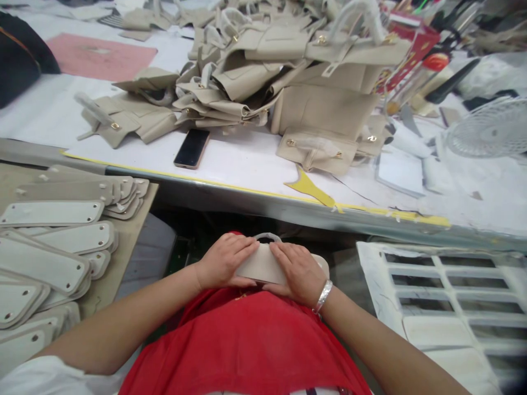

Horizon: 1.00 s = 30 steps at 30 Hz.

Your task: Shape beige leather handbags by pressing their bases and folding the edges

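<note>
Much of the pale piece (262,263) is hidden under our hands, and we cannot make out its underside. It sits above our red apron (247,345), in front of the tabletop (239,159); a small looped handle (267,236) shows at its far edge, the loop's ends covered. Our left hand (229,259) clamps one side of it, fingers close together on top and thumb at the near edge; our right hand (300,270) clamps the other side the same way. The fan (494,127) and the dark object (22,60) are cut off by the frame, and the far clutter is blurred.

We count one phone (191,148), one yellow cutout (310,186), one pink sheet (101,56) and one bracelet (323,296), on our right wrist. Two pale pads (438,332) show on the white rack (373,274). The beige bag parts (263,82) and the strips (51,212) on the board (135,236) overlap too much for us to count.
</note>
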### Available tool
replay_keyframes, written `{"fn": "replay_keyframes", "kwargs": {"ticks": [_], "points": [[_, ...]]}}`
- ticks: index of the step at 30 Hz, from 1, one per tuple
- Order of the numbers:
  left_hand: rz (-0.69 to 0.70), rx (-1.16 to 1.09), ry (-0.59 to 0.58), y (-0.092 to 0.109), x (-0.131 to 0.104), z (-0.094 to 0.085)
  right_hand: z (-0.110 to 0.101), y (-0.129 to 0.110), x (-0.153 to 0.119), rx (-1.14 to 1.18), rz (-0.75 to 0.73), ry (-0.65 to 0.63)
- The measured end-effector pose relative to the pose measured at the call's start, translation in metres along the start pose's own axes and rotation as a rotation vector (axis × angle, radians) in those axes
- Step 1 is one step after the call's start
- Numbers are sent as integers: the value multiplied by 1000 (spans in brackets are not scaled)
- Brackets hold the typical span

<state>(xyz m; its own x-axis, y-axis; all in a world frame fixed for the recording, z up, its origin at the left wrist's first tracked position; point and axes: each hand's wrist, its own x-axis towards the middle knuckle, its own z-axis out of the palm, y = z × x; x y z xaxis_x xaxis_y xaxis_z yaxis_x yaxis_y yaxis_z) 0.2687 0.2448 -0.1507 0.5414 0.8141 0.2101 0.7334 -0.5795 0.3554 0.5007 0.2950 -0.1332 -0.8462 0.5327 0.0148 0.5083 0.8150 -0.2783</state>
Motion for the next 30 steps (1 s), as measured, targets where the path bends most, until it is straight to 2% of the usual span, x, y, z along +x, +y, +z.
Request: {"fn": "replay_keyframes", "kwargs": {"ticks": [3, 5, 7, 11, 14, 20, 23, 28, 30], "points": [[-20, -55, 70, -2, -4, 2, -1, 0, 0, 4, -2, 5], [-100, -106, 139, -1, -10, 5, -1, 1, 0, 12, 9, 7], [-250, -150, 188, 2, -19, 9, -2, 1, 0, 17, 30, 4], [-681, -261, 310, 14, -36, 12, -3, 0, 2, 25, 52, -19], [-852, -313, 376, 21, -40, 7, -3, 1, 3, 39, 40, -19], [-1014, -546, 273, 16, -35, -5, -3, 4, 1, 79, 22, -1], [-1059, -578, 199, 10, -33, -6, -2, 5, -1, 89, 13, 3], [-983, -482, 41, 5, -29, -16, -3, 4, -1, 107, 32, 3], [-942, -425, -29, 4, -28, -21, -3, 5, 0, 130, 76, 47]]}}
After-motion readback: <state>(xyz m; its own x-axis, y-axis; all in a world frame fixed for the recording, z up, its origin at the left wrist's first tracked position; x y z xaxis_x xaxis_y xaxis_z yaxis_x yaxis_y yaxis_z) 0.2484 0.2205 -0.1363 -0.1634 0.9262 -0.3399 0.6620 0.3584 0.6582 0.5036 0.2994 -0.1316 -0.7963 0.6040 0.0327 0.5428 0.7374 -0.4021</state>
